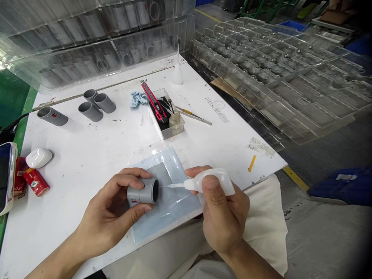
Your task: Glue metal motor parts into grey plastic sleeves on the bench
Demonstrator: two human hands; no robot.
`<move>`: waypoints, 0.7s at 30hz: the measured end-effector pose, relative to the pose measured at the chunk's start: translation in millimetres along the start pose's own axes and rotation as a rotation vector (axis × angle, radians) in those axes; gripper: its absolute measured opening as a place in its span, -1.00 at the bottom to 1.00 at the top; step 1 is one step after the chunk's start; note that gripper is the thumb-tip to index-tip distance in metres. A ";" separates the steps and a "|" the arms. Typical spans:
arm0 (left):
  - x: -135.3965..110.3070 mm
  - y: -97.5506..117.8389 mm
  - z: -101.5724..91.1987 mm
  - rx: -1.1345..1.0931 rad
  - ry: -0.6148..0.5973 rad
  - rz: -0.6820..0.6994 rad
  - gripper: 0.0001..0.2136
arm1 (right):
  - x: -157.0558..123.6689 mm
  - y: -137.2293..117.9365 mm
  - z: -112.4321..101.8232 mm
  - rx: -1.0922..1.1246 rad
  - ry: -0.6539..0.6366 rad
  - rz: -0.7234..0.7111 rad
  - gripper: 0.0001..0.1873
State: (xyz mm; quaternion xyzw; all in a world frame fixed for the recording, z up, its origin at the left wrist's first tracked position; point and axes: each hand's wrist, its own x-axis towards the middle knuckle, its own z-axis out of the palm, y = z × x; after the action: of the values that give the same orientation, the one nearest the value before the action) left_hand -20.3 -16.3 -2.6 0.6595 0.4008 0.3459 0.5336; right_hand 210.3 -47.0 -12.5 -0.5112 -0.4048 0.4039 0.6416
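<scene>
My left hand (107, 211) is closed around a short grey tube (139, 192) with a red mark, its dark open end turned to the right. In my right hand (223, 213) is a white squeeze bottle (210, 180), pinched between thumb and fingers. The bottle's thin nozzle (174, 185) points left at the tube's open end; whether the tip touches the tube I cannot tell. Both hands are over a light blue cloth (171, 217) under clear plastic at the table's front edge.
Several grey tubes (90, 111) stand or lean at the back left. A clear box (171, 133) holds a red utility knife (154, 102). Behind it stands another white bottle (177, 73). Stacked clear trays (87, 77) line the back; a phone (8, 178) lies at left.
</scene>
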 end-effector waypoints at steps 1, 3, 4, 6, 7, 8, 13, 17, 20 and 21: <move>-0.2 0.0 -0.2 -0.004 -0.003 0.002 -0.67 | 0.1 0.0 0.0 -0.001 0.001 0.001 -0.75; -0.5 0.3 -0.6 -0.008 -0.005 0.003 -0.66 | 0.2 0.0 0.3 0.001 0.001 0.004 -0.75; -0.6 0.5 -0.7 -0.007 -0.006 0.003 -0.66 | 0.2 0.0 0.6 0.003 0.002 0.004 -0.75; -0.4 0.9 -0.8 -0.006 -0.003 0.003 -0.67 | 0.5 -0.1 1.3 0.009 0.010 0.004 -0.74; -0.2 1.2 -0.9 -0.006 -0.001 0.003 -0.67 | 0.6 -0.1 1.6 0.010 0.014 0.004 -0.74; -0.1 1.4 -0.8 -0.007 0.001 0.001 -0.67 | 0.8 -0.2 1.9 0.011 0.019 0.004 -0.74; 0.4 2.1 -0.9 -0.013 0.007 0.003 -0.65 | 0.9 -0.6 1.9 0.007 0.028 0.012 -0.73; 0.7 3.1 -1.3 -0.014 0.008 0.017 -0.65 | 1.1 -1.3 1.9 0.011 0.036 0.011 -0.72; 0.9 4.6 -1.6 -0.010 0.010 0.004 -0.64 | 1.9 -1.8 2.6 0.013 0.036 0.006 -0.72; 0.9 5.1 -1.6 -0.008 0.012 -0.004 -0.65 | 2.2 -1.9 2.8 0.013 0.035 0.007 -0.72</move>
State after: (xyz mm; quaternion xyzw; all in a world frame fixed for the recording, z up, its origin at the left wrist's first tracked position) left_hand -20.5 -15.4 2.7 0.6544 0.4041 0.3503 0.5345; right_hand 208.6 -44.3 -10.0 -0.5155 -0.3892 0.3998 0.6504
